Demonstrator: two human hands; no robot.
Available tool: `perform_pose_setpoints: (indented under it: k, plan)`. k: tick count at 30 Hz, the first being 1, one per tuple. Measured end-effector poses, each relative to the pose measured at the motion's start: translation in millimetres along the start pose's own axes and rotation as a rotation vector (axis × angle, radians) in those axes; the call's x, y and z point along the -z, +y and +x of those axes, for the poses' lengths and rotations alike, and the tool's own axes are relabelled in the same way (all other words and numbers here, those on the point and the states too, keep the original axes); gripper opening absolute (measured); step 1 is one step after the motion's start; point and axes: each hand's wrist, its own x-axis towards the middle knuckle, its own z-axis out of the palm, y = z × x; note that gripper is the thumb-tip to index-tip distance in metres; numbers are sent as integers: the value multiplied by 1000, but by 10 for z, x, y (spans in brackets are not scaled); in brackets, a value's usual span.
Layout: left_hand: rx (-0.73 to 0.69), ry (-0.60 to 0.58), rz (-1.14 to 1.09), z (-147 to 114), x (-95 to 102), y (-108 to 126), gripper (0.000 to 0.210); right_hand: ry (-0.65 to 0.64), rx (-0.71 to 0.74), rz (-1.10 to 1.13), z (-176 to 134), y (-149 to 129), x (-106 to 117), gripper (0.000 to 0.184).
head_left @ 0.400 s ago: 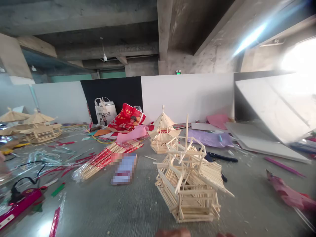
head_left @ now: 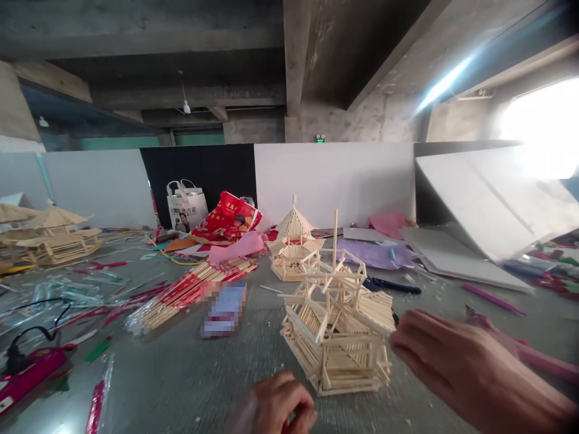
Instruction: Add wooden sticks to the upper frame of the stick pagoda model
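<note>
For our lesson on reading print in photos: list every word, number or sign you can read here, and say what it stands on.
White tote bag: dark characters in a row, too small to read.
Red printed bag: yellow characters, too blurred to read.
Green sign on the concrete beam: lit, unreadable.
Flat packet beside the wrapped chopstick bundle: blurred out.
Nothing reads clearly.

Both my hands have come up into view: my right hand (head_left: 470, 371) now reaches in open beside the unfinished stick pavilion (head_left: 337, 328), fingertips just short of its roof, and my left hand (head_left: 278, 407) curls loosely below its base.
</note>
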Motion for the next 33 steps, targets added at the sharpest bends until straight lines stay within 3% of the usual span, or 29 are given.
perform_pose_setpoints:
  k: [4,10,14,21,33]
  plan:
    - [38,-67,86,6,94,-32,15,-80,-54,43,103,135,30,28]
    - [42,-125,339,88,326,-154,20,-81,-166,75,254,254,82,20]
    - [2,-230,489,250,447,-300,23,-67,-213,90,321,225,141,15]
    - [22,-316,447,496,484,-513,16,-138,-223,150,347,169,196,9]
    - [58,-257,304,423,410,-735,18,-232,-303,337,501,117,201,7]
